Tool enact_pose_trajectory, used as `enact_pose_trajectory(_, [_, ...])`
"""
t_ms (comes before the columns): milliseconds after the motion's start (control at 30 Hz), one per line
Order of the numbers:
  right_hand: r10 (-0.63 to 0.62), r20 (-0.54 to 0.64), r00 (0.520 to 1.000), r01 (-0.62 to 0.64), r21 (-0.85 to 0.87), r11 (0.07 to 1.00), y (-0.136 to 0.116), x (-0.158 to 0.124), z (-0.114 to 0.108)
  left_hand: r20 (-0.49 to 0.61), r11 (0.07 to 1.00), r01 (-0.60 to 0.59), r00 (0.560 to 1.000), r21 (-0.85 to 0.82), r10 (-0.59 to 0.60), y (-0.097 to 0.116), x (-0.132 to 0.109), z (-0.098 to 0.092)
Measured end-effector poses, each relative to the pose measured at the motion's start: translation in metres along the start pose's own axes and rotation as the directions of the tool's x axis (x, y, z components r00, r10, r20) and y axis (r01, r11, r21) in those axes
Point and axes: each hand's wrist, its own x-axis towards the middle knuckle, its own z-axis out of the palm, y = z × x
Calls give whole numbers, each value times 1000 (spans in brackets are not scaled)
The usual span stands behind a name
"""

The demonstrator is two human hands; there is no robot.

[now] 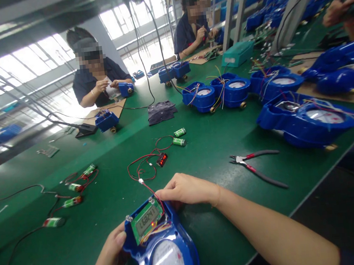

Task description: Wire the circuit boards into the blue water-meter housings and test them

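A blue meter housing (185, 243) lies at the bottom centre, its round dial facing up. Inside its upper part a green circuit board with a lit display (147, 220) reads digits, beside a small glowing red light. My left hand (113, 248) grips the housing's left edge, thumb on the rim. At the top right corner, my right hand (183, 189) has its fingers closed around the red and black wires by the housing's edge. Those wires run to a small red-lit readout (161, 160) and two green batteries (179, 141).
Cutting pliers (256, 162) lie right of my right hand. More blue meters (302, 123) with loose wires stand at the right and back. Green batteries with wires (72, 201) lie left. A dark cloth (162, 112) is further back. Two people sit across the table; another person's hands show upper right.
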Motion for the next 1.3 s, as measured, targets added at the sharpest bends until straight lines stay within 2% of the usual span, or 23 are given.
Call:
enact_pose_trajectory(300, [-9, 7, 1000, 9, 1, 1000, 3, 1, 0, -28, 999, -39, 999, 10, 39, -1, -2, 5])
enact_pose_trajectory(500, [-4, 5, 1000, 4, 24, 1000, 1, 0, 0, 87, 1000, 1, 996, -23, 1, -1, 1, -2])
enact_pose_trajectory(733, [-12, 5, 1000, 12, 9, 1000, 1, 0, 0, 1, 999, -45, 999, -9, 45, -2, -1, 3])
enact_pose_trajectory(933, [-22, 12, 1000, 22, 5, 1000, 2, 1, 0, 0, 999, -38, 999, -1, 38, -2, -1, 3])
enact_pose_trajectory(1133, [-20, 3, 1000, 20, -18, 1000, 2, 1, 0, 71, 998, -37, 997, 42, 34, 0, 1, -3])
enact_pose_trajectory(1300, [-27, 4, 1000, 28, -19, 999, 2, 1, 0, 79, 998, -39, 996, 39, 36, -2, 2, -3])
